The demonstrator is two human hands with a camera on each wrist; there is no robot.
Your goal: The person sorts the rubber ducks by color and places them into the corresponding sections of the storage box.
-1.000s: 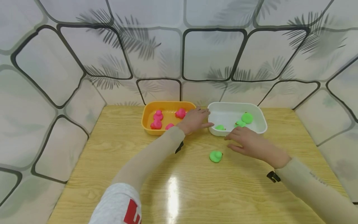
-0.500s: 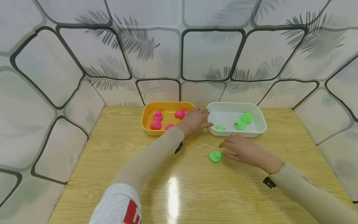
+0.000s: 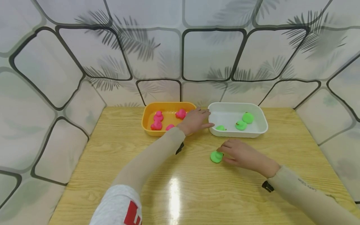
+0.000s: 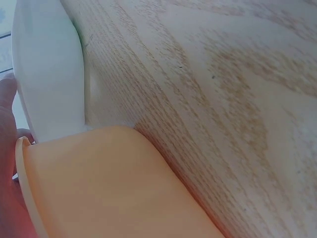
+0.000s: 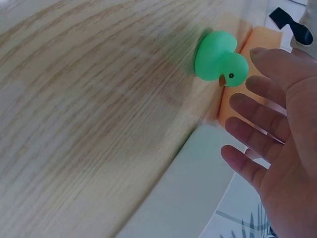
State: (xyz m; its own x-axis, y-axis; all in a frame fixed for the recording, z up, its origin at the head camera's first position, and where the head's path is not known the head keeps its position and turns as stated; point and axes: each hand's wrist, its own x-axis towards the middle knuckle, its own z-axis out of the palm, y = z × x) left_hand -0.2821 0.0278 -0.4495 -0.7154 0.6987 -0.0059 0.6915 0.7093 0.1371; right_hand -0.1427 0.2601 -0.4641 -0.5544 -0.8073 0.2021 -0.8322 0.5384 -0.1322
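Note:
A green toy duck (image 3: 216,157) sits on the wooden table in front of the white tub (image 3: 225,133). Beside its head is my right hand (image 3: 246,155), thumb and fingers apart; the right wrist view shows the duck (image 5: 215,54) on the table, not gripped. My left hand (image 3: 194,121) lies over the right end of the orange tub (image 3: 157,132), fingers reaching to the white tub's left rim. Several pink toy ducks (image 3: 156,125) lie in the orange tub. The white tub holds green ducks (image 3: 241,125), one partly hidden by the front wall.
Both tubs stand side by side near the back of the wooden table (image 3: 126,175), close to the patterned back wall (image 3: 213,56). Similar walls rise on the left and right. In the left wrist view, the orange tub (image 4: 104,183) nearly meets the white tub (image 4: 52,64).
My right hand has moved from the white tub's front edge down and left to the lone green duck. My left hand has stayed in place.

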